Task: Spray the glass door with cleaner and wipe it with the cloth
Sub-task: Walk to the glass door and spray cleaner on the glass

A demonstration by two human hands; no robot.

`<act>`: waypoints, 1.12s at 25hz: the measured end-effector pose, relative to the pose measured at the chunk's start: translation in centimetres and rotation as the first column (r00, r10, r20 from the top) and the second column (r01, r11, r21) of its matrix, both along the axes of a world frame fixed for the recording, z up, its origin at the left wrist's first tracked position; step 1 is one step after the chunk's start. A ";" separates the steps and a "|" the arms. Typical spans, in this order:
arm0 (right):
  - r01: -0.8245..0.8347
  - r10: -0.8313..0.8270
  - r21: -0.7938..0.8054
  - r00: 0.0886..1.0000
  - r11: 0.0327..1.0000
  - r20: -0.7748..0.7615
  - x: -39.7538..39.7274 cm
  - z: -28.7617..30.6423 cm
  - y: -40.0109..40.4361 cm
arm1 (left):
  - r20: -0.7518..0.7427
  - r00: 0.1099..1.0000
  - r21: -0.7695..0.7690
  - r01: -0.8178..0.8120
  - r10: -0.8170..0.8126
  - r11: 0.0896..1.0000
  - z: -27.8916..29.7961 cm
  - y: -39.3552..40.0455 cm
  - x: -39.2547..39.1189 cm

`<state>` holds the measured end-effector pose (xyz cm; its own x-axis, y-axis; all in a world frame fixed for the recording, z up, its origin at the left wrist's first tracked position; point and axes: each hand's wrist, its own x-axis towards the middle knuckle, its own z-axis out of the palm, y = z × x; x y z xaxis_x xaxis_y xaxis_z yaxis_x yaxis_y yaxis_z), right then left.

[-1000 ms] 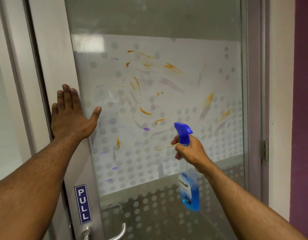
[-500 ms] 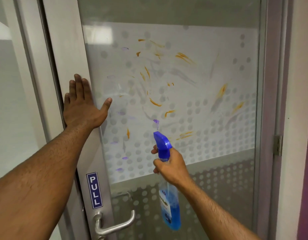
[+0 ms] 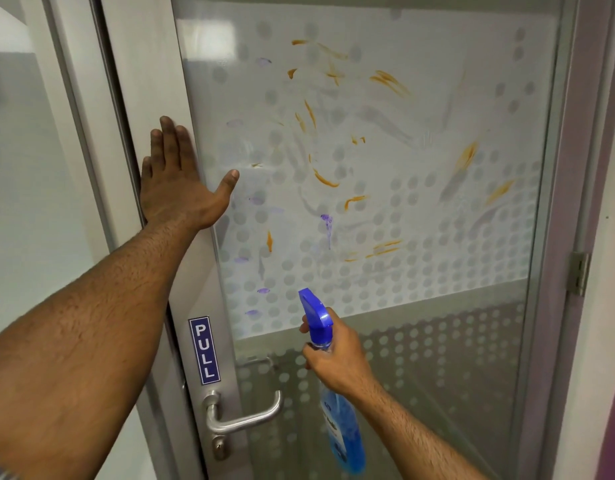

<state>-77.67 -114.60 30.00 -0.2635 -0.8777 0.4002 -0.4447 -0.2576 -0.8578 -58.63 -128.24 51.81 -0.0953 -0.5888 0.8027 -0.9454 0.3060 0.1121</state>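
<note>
Step in hand: spraying the cleaner on the glass; as I judge it, the wiping is not yet begun.
Glass door [image 3: 420, 209]: it fills the middle of the view, with a frosted dotted film; orange streaks [image 3: 325, 180] and small purple marks [image 3: 326, 219] are spread over the upper and middle part of the pane.
Spray bottle [image 3: 335, 403]: blue, held upright before the lower part of the pane, the blue nozzle [image 3: 311, 304] pointing up and left toward the glass, near it but apart from it.
Right hand [image 3: 335, 358]: clenched around the neck of the bottle, with the fingers at the front on the trigger side; whether the trigger is pressed, I cannot tell.
Left hand [image 3: 176, 183]: released and flat, palm on the metal frame [image 3: 150, 81] at the left edge of the pane, thumb reaching over the glass; it holds nothing.
Cloth: not visible in this view.
Other things: a blue "PULL" sticker [image 3: 204, 349] on the frame and a metal handle [image 3: 242, 419] below it.
How to do it well: raise the nozzle to the level of the streaks and keep it facing the pane, because most of the marks are higher than where it aims now.
Coverage: spray in several places, also toward the right side, where streaks are too.
Steadiness: the flat left hand should keep the door from swinging during the spraying.
Risk: too much liquid in one place may run down to the handle.
</note>
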 end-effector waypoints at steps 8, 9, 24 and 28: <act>0.041 -0.044 0.067 0.998 0.997 0.034 -2.3 -1.3 0.7 | 0.004 1.000 0.036 0.000 -0.001 0.999 0.2 0.4 0.0; 0.048 -0.050 0.077 0.999 0.996 0.021 -2.6 -1.4 0.8 | 0.003 1.000 0.042 0.005 -0.005 0.999 0.2 0.4 0.1; 0.025 -0.028 0.041 0.996 0.999 0.084 -5.4 -3.8 1.7 | -0.101 0.968 -0.081 0.223 -0.231 0.971 -14.6 3.0 -3.0; -0.075 0.068 0.049 0.990 0.996 0.127 -4.1 -5.4 1.5 | -0.063 0.959 0.009 0.279 -0.278 0.960 -25.0 6.2 -3.8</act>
